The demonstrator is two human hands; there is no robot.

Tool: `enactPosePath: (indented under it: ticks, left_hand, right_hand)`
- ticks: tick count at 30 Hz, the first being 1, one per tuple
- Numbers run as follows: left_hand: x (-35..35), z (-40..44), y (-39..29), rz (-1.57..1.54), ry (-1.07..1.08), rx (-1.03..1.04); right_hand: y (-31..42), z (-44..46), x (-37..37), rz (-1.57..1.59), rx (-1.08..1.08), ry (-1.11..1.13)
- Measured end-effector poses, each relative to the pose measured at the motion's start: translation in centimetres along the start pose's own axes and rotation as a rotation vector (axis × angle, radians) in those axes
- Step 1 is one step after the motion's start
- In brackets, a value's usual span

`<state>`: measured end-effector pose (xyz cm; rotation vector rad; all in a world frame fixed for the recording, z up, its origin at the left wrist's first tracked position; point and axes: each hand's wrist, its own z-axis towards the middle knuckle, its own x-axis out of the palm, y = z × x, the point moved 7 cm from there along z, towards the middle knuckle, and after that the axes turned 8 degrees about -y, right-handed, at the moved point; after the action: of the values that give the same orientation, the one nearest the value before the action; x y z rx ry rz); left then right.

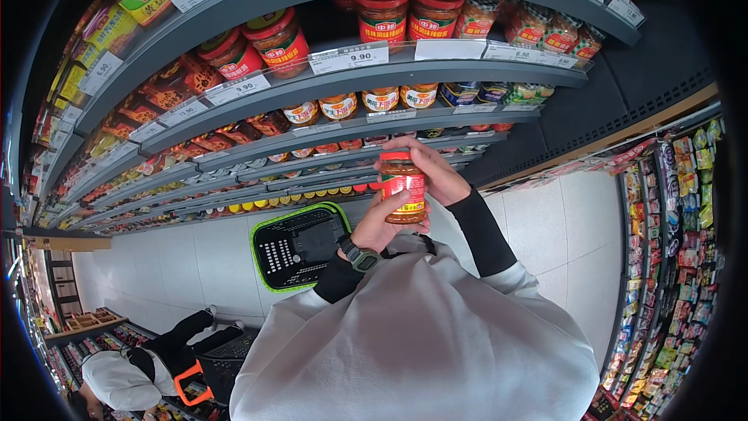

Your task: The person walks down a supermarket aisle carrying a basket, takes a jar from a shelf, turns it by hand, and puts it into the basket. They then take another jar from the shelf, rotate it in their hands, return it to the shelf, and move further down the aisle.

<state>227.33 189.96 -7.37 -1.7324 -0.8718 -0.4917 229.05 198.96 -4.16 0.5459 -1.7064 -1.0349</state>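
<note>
A glass sauce jar (404,185) with a red lid and a red label stands nearly upright in front of my chest. My left hand (383,220) is wrapped round its lower part, thumb across the label. Up at the lid, my right hand (430,171) grips the jar from the far right side, its fingers curled over the top. Similar red-lidded jars (382,19) line the shelf ahead of me. Below my left wrist, a black shopping basket (267,274) with a green rim rests on the floor.
Curved grey shelves (436,70) packed with jars and price tags fill the space ahead. Hanging packets (686,249) cover a rack on the right. Behind on the left, another person (125,378) in a white top is beside a black basket with an orange handle (187,384).
</note>
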Motion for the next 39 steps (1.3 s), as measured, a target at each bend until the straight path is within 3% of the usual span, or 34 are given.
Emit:
enactPosePath:
  ticks: [3, 12, 39]
  left_hand:
    - [0.1, 0.0, 0.0, 0.072, -0.011, 0.019]
    - [0.3, 0.5, 0.9, -0.206, 0.031, 0.001]
    - [0.0, 0.8, 1.2, -0.203, 0.009, -0.018]
  right_hand:
    - [0.0, -0.1, 0.0, -0.019, -0.014, -0.008]
    - [0.2, 0.4, 0.1, -0.118, -0.019, -0.046]
    - [-0.7, 0.4, -0.5, -0.078, 0.041, -0.066]
